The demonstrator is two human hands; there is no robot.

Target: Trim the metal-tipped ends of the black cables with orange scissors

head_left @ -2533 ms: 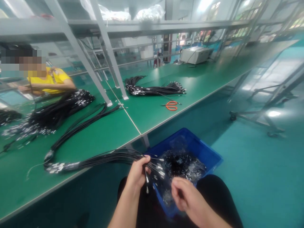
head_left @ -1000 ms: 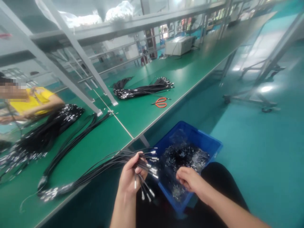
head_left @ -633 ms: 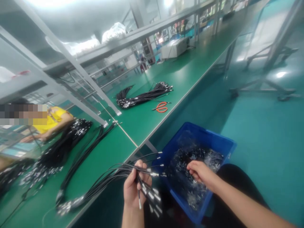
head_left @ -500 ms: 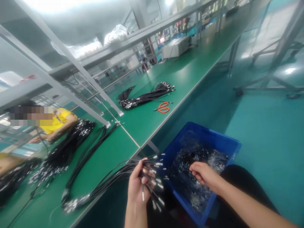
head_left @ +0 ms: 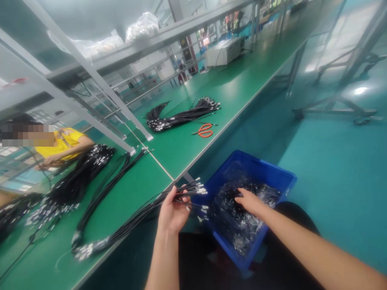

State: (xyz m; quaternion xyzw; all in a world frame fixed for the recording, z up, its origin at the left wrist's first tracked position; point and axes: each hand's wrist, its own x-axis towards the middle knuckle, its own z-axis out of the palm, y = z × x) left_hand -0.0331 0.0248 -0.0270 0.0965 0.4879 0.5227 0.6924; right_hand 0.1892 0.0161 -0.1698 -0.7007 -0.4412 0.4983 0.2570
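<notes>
My left hand [head_left: 173,213] is closed around a bundle of thin black cables [head_left: 136,217] with pale metallic tips. The tips fan out past my fingers toward the bin, and the rest of the bundle trails back onto the green table, bound with clear wrap near its bend. My right hand [head_left: 250,202] is over the blue bin [head_left: 266,169], thumb and forefinger apart, with nothing visible between them. Small black and clear pieces [head_left: 242,235] fill the bottom of the bin; their exact kind is too blurred to tell.
Orange-handled scissors [head_left: 205,130] lie near the edge of the green table [head_left: 175,155], beside another cable bundle [head_left: 181,120]. At left, a person in yellow [head_left: 71,141] sits behind a heap of cables [head_left: 80,177]. Metal shelf posts [head_left: 102,88] rise from the table.
My right hand has gone from closed fingers to spread ones above the bin. The cable tips in my left hand have drawn closer together and point more upward. The view has shifted slightly.
</notes>
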